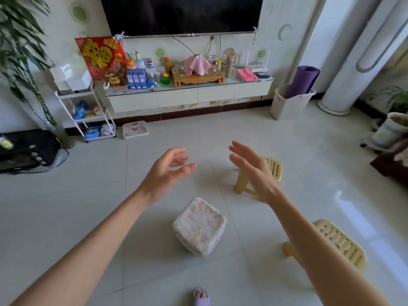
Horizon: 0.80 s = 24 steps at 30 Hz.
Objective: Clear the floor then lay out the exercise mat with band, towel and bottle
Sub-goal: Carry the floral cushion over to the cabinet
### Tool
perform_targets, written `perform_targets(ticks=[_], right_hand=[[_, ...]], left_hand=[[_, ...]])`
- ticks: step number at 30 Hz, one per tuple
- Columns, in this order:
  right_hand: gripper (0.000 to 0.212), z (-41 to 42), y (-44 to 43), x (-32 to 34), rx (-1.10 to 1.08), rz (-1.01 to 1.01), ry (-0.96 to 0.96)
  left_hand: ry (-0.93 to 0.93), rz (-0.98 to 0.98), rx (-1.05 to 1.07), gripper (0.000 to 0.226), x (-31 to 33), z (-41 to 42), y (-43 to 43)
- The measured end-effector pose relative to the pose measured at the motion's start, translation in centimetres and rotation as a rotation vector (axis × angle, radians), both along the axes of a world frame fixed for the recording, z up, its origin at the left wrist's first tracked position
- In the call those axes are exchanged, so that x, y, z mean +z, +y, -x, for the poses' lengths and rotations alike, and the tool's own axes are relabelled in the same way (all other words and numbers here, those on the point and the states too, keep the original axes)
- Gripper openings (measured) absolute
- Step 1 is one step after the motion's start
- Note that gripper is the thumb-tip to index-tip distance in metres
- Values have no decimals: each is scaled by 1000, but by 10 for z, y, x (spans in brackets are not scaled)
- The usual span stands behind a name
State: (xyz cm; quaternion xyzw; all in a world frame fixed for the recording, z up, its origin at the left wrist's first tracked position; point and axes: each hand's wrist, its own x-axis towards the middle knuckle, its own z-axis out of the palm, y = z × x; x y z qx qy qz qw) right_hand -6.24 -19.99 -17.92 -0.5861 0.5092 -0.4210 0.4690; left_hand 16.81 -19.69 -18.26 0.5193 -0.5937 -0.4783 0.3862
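Head view, left hand (167,171) and right hand (251,168) raised over tiled floor (88,195), fingers spread, holding nothing, floral cushion stack (199,227) below them, rolled purple mat (302,81) standing in white bin (287,107) beside TV cabinet (187,98).

A stack of cushions (199,227) sits mid-floor, with a far stool (273,167) and a near stool (340,241) to its right (neither touching it). Behind, a single cushion (135,129) lies before the TV cabinet (187,99), a trolley (86,117) stands at its left end, and a rolled mat (305,80) stands in a bin (287,108) at its right.
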Motion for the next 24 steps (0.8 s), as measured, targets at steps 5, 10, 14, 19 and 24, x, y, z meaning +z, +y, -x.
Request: perform_targets(ticks=[5, 10, 14, 19, 24], right_hand=[[59, 0, -41, -49, -41, -98, -33], [64, 6, -80, -90, -83, -185, -21], [50, 11, -103, -124, -133, -241, -25], [62, 4, -121, -166, -179, -303, -24], [67, -12, -133, -223, -267, -361, -29]], left_hand=[[2, -78, -1, 72, -46, 1, -55], [-14, -143, -25, 67, -82, 5, -104], [12, -197, -11, 70, -114, 8, -134], [17, -250, -24, 74, -159, 7, -162], [13, -330, -82, 74, -219, -6, -186]])
